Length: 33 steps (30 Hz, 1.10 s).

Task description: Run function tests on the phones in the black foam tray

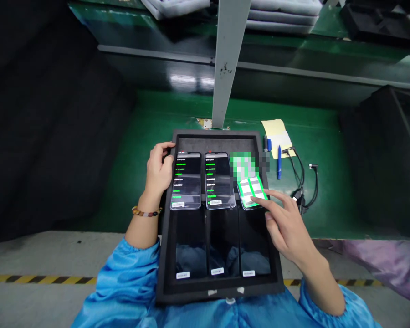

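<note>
A black foam tray (220, 292) holds two rows of phones. In the upper row, the left phone (187, 182) and the middle phone (220, 182) show dark screens with green and white text. The upper right phone (246, 200) is tilted, its screen green and white, and its top part is pixelated. Three lower phones, such as the middle one (223, 241), have dark screens with white labels. My left hand (160, 169) rests on the tray's left edge, fingers curled around it. My right hand (283, 221) has its index fingertip on the tilted phone's screen, fingers apart, holding nothing.
Right of the tray on the green table (331, 182) lie a yellow notepad (270, 129), a blue pen (279, 162) and black cables (303, 182). A grey post (229, 59) rises behind the tray. Black boxes stand at the far right, and dark cloth hangs at the left.
</note>
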Tool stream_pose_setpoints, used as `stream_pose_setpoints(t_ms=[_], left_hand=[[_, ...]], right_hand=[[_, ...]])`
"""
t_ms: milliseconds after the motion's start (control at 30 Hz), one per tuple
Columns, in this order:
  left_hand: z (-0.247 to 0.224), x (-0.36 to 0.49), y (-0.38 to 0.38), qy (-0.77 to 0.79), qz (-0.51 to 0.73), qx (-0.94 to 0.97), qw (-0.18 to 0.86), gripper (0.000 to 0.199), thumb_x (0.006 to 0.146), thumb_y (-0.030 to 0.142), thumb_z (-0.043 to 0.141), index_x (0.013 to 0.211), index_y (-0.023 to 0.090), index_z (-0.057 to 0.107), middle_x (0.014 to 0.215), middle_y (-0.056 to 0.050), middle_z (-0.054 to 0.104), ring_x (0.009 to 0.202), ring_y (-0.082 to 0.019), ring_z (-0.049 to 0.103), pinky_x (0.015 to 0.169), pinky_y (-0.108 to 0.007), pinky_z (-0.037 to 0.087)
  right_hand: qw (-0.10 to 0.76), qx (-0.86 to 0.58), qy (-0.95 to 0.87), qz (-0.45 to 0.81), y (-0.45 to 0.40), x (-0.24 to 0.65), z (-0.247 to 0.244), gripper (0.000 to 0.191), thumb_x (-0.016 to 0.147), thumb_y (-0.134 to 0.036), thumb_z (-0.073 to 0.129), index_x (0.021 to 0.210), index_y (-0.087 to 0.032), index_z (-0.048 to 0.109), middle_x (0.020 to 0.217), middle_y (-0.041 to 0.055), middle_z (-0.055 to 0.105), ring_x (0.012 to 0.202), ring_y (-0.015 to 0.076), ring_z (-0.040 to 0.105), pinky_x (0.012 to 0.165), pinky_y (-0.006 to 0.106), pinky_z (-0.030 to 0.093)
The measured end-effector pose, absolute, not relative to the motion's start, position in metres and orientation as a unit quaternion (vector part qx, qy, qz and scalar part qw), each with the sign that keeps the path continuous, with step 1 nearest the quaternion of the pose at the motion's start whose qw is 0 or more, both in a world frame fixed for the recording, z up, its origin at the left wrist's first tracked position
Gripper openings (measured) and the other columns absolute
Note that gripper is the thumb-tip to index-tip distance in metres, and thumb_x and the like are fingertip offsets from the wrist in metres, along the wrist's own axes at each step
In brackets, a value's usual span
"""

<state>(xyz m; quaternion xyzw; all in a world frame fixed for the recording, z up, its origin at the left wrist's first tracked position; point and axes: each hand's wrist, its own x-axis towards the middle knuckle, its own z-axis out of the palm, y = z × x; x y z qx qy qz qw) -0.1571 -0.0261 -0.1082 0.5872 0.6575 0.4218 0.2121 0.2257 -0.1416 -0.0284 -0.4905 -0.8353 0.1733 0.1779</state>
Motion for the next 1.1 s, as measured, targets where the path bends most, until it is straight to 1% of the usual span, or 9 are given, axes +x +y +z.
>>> stream_pose_setpoints(t_ms=[100,167,267,367,533,667,767,867,1100], left_hand=[[-0.108,-0.157,-0.026,0.658,0.423,0.586,0.212,0.038,0.096,0.023,0.049,0.128,0.026,0.070,0.139,-0.006,0.072,0.129,-0.027,0.065,0.117,-0.043,0.050],[-0.108,-0.156,-0.027,0.658,0.425,0.584,0.211,0.038,0.096,0.023,0.049,0.128,0.026,0.070,0.138,-0.006,0.072,0.129,-0.028,0.065,0.117,-0.044,0.050],[-0.106,-0.156,-0.027,0.658,0.425,0.585,0.211,0.037,0.096,0.023,0.050,0.127,0.026,0.070,0.138,-0.006,0.072,0.129,-0.028,0.065,0.118,-0.045,0.050],[-0.106,-0.155,-0.027,0.658,0.420,0.589,0.210,0.037,0.096,0.023,0.050,0.127,0.026,0.069,0.138,-0.006,0.072,0.130,-0.028,0.065,0.117,-0.044,0.051],[-0.106,-0.156,-0.027,0.658,0.421,0.588,0.209,0.037,0.096,0.023,0.050,0.127,0.026,0.069,0.138,-0.006,0.072,0.130,-0.028,0.065,0.117,-0.044,0.051],[-0.107,-0.155,-0.027,0.657,0.422,0.587,0.213,0.037,0.096,0.024,0.049,0.128,0.027,0.069,0.139,-0.006,0.072,0.131,-0.027,0.064,0.118,-0.043,0.050],[-0.107,-0.155,-0.027,0.658,0.420,0.587,0.213,0.038,0.096,0.024,0.049,0.128,0.026,0.069,0.139,-0.006,0.072,0.131,-0.028,0.064,0.118,-0.044,0.050],[-0.106,-0.156,-0.027,0.656,0.421,0.589,0.213,0.037,0.096,0.023,0.049,0.128,0.026,0.069,0.139,-0.006,0.072,0.131,-0.028,0.064,0.118,-0.044,0.050],[-0.104,-0.155,-0.028,0.658,0.419,0.587,0.216,0.038,0.096,0.022,0.048,0.127,0.027,0.069,0.138,-0.006,0.072,0.131,-0.028,0.063,0.118,-0.045,0.050]], right_hand=[[0.180,-0.467,-0.843,0.196,-0.133,0.216,-0.032,0.056,0.106,-0.016,0.044,0.158,-0.030,0.055,0.126,0.0108,0.077,0.145,0.0336,0.057,0.112,0.056,0.047],[0.181,-0.471,-0.841,0.198,-0.132,0.219,-0.035,0.057,0.106,-0.016,0.043,0.160,-0.032,0.053,0.129,0.0106,0.075,0.147,0.0332,0.055,0.113,0.057,0.046],[0.182,-0.523,-0.814,0.175,-0.135,0.237,-0.037,0.054,0.107,-0.018,0.042,0.156,-0.034,0.057,0.139,0.0117,0.071,0.147,0.0345,0.056,0.113,0.060,0.046],[0.191,-0.562,-0.789,0.158,-0.136,0.249,-0.040,0.048,0.108,-0.022,0.042,0.150,-0.034,0.062,0.141,0.0119,0.069,0.147,0.0364,0.056,0.112,0.062,0.046],[0.195,-0.520,-0.807,0.202,-0.121,0.218,-0.042,0.049,0.109,-0.023,0.043,0.155,-0.033,0.058,0.147,0.0105,0.068,0.150,0.0353,0.052,0.116,0.062,0.044],[0.188,-0.507,-0.812,0.219,-0.109,0.205,-0.042,0.049,0.109,-0.023,0.043,0.154,-0.032,0.060,0.146,0.0089,0.070,0.151,0.0339,0.051,0.117,0.059,0.043],[0.203,-0.544,-0.791,0.194,-0.109,0.221,-0.044,0.046,0.108,-0.022,0.040,0.146,-0.031,0.065,0.142,0.0097,0.071,0.149,0.0341,0.053,0.118,0.061,0.040],[0.216,-0.576,-0.769,0.176,-0.110,0.232,-0.046,0.044,0.109,-0.022,0.038,0.141,-0.030,0.066,0.140,0.0100,0.071,0.148,0.0349,0.053,0.118,0.063,0.039],[0.197,-0.521,-0.801,0.219,-0.099,0.195,-0.044,0.049,0.108,-0.022,0.039,0.151,-0.030,0.062,0.145,0.0106,0.069,0.152,0.0336,0.050,0.120,0.061,0.039]])
